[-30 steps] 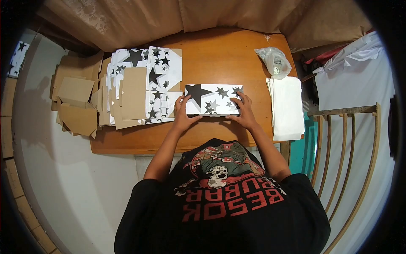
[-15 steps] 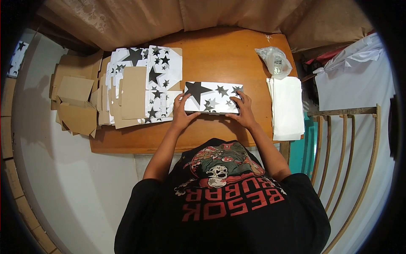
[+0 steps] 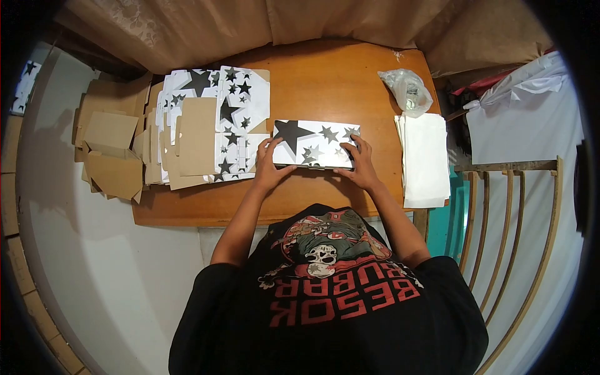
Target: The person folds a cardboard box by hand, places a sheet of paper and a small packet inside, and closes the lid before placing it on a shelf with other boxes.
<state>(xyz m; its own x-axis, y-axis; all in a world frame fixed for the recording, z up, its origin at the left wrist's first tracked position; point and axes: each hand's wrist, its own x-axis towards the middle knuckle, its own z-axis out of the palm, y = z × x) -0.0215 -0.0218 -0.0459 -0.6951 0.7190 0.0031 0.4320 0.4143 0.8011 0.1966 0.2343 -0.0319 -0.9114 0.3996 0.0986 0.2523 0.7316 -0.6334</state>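
Note:
A white cardboard box (image 3: pixel 315 142) printed with black and grey stars sits closed on the wooden table, its long side toward me. My left hand (image 3: pixel 269 165) grips its left end, fingers on the top and thumb along the near edge. At the right end my right hand (image 3: pixel 359 164) does the same, with its thumb at the near edge. To the left of the box lies a stack of flat star-printed cardboard sheets (image 3: pixel 234 115), some showing their plain brown side. What the box contains is hidden.
Folded brown cardboard pieces (image 3: pixel 112 137) lie at the table's left end. On the right are a stack of white paper sheets (image 3: pixel 424 162) and a clear plastic bag (image 3: pixel 406 90). A brown curtain (image 3: pixel 312 22) hangs behind the wooden table (image 3: pixel 325 81); a wooden rack (image 3: pixel 509 219) stands right.
Almost nothing differs. Both hands stay on the box at the same spot, and the far edge of the box sits very slightly higher in view.

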